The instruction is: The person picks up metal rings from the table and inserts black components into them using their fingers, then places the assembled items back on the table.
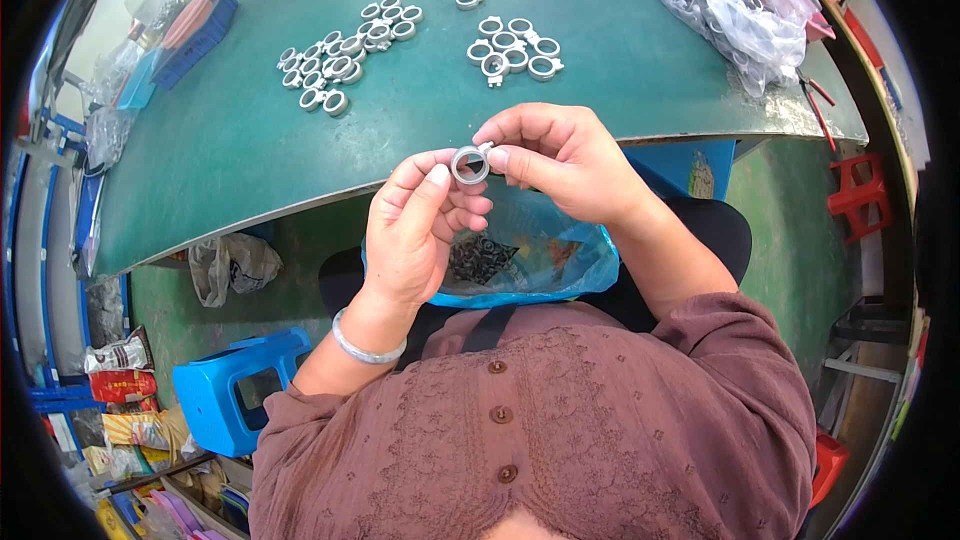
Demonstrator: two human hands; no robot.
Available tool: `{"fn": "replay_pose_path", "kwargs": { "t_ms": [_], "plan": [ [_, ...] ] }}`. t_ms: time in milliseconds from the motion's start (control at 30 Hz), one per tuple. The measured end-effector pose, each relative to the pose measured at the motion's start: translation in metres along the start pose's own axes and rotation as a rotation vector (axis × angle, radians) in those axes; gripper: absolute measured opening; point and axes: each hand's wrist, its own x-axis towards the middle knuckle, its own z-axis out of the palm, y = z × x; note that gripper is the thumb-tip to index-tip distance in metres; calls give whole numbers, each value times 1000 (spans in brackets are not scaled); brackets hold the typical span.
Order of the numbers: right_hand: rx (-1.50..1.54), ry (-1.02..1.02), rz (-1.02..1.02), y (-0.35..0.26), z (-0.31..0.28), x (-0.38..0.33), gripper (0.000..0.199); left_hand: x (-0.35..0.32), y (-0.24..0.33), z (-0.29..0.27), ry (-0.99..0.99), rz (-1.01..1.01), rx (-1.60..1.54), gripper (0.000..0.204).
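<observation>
A small metal ring clamp point(456, 166) with a little lug on one side is held up before me, just off the table's near edge. My left hand point(412, 225) pinches it between thumb and fingers from the left. On the other side my right hand point(562, 155) has thumb and forefinger closed at the lug; whether a tiny part sits between those fingertips I cannot make out. In my lap, below both hands, lies a blue plastic bag point(590, 265) with many small dark parts point(482, 258) inside.
The green table point(250, 155) bears a larger cluster of ring clamps point(340, 66) to the left and a smaller one point(515, 45) to the right. A clear bag of rings point(735, 5) stands far right, pliers point(820, 105) beside it. Blue tray point(195, 40) and blue stool point(215, 395) are left.
</observation>
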Motion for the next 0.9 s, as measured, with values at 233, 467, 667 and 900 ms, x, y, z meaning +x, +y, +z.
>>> {"fn": "replay_pose_path", "kwargs": {
  "t_ms": [233, 467, 667, 900],
  "plan": [
    [2, -27, -34, -1, -1, 0, 14, 0, 1, 3, 5, 21, 22, 21],
    [11, -53, -47, 0, -3, 0, 14, 0, -1, 3, 11, 198, 201, 25],
    [-19, -56, -139, 2, -3, 1, 15, -1, -3, 1, -59, 370, 239, 40],
    [12, -60, -138, 4, -2, 1, 16, -2, -5, 0, -54, 394, 245, 44]
  ]
}}
